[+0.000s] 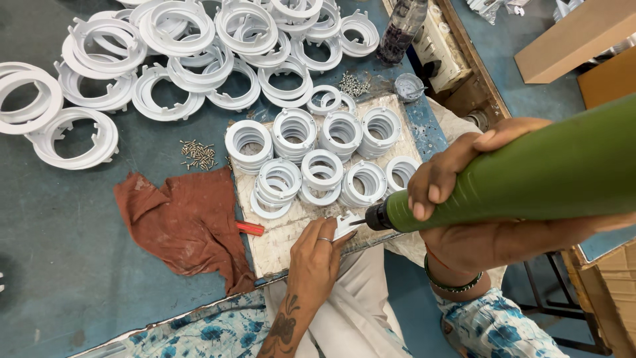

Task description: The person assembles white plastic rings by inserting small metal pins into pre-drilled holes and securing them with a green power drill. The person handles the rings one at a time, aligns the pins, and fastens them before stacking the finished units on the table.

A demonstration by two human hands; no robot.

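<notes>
My left hand (pixel 317 255) pins small white plastic part (pixel 344 224) on worn board (pixel 278 242), fingers pressed together. My right hand (pixel 457 199) clamped around green electric screwdriver (pixel 530 179), bit at part's 3 o'clock. Risk: bit slips, nicks fingers. Stacked white rings (pixel 318 156) at 12, red rag (pixel 189 222) at 9, loose screws (pixel 199 154) beyond.

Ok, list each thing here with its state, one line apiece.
Left hand: pressing a small white part onto the board.
Right hand: gripping the green electric screwdriver, bit at the part.
Small white rings: stacked on the board.
Large white rings: piled loosely.
Screws: scattered.
Red cloth: crumpled.
</notes>
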